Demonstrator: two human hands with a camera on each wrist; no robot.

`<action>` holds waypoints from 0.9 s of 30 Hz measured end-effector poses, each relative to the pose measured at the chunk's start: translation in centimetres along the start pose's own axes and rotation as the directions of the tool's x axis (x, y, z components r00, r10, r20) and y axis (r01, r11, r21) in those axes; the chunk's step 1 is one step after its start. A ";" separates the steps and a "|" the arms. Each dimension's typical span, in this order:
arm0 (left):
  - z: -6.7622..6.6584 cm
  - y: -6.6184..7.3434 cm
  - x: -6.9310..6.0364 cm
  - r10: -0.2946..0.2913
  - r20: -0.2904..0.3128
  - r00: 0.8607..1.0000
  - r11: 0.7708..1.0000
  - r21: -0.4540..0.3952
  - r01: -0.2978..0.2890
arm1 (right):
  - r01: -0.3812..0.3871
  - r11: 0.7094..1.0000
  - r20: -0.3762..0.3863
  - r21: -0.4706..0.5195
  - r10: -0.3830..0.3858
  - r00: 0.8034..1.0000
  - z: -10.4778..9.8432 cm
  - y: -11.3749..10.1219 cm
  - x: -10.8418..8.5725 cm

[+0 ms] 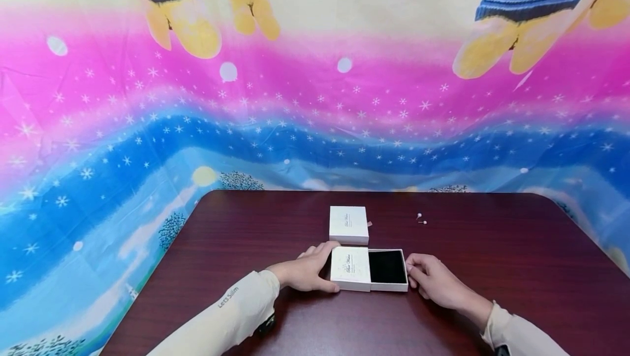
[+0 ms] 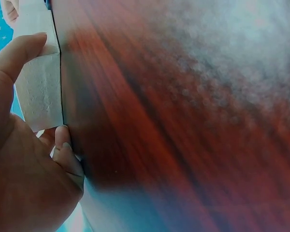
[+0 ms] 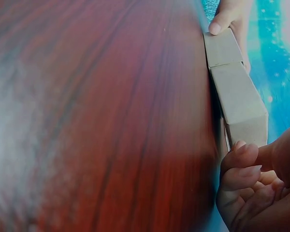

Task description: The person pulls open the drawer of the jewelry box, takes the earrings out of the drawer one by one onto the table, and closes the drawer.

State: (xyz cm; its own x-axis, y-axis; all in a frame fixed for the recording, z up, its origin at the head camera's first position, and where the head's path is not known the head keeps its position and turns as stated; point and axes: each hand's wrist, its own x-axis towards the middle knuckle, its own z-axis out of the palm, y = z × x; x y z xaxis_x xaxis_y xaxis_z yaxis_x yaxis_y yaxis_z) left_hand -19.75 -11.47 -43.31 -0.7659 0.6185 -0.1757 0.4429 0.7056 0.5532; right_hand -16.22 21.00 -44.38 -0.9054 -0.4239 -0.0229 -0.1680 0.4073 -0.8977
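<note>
A small white drawer-style jewelry box (image 1: 350, 268) lies on the table, its drawer (image 1: 389, 287) slid out to the right and showing a black lining. My left hand (image 1: 307, 271) grips the box's printed outer sleeve from the left; in the left wrist view the thumb presses on its near side (image 2: 41, 92). At the drawer's right end, my right hand (image 1: 433, 279) has thumb and forefinger pinched together. The right wrist view shows those fingertips (image 3: 244, 153) against the drawer's end wall (image 3: 249, 133); whether a pull tab is between them is hidden.
Just behind stands a second white box (image 1: 348, 223), shut, with a small ribbon tab (image 1: 370, 224) on its right side. Two small pearl-like stud earrings (image 1: 425, 222) lie farther right on the dark red wooden table (image 1: 246, 225). A patterned cloth (image 1: 315, 99) hangs behind.
</note>
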 end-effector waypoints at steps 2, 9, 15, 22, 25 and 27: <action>0.0 0.0 0.0 0.001 0.000 1.000 1.000 0.002 -0.001 | 0.001 1.000 -0.006 -0.014 -0.001 1.000 0.1 0.1 0.1; 0.0 -0.1 0.1 0.004 0.005 1.000 1.000 0.006 -0.004 | 0.009 0.999 -0.014 -0.033 -0.010 1.000 0.2 0.2 0.3; 0.0 -0.2 0.1 -0.001 0.013 1.000 1.000 -0.010 0.001 | 0.014 0.999 -0.002 -0.040 -0.015 1.000 0.3 -0.1 0.4; -0.1 -0.1 0.1 0.002 0.018 1.000 1.000 -0.019 -0.001 | 0.008 0.999 0.004 -0.047 -0.007 1.000 0.4 -0.5 0.4; -0.1 0.0 0.1 0.007 0.017 1.000 1.000 -0.021 -0.007 | 0.009 0.999 0.006 -0.047 -0.009 1.000 0.4 -0.4 0.4; -0.1 0.0 0.1 0.008 0.017 1.000 1.000 -0.018 -0.008 | 0.011 0.999 0.005 -0.048 -0.011 1.000 0.4 -0.4 0.4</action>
State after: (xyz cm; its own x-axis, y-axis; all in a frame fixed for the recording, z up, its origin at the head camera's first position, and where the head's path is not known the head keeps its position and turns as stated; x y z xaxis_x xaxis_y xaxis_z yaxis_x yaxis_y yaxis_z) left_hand -19.84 -11.46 -43.25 -0.7541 0.6302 -0.1847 0.4405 0.6940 0.5695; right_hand -16.35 20.33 -44.24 -0.9017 -0.4321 -0.0156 -0.1963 0.4413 -0.8756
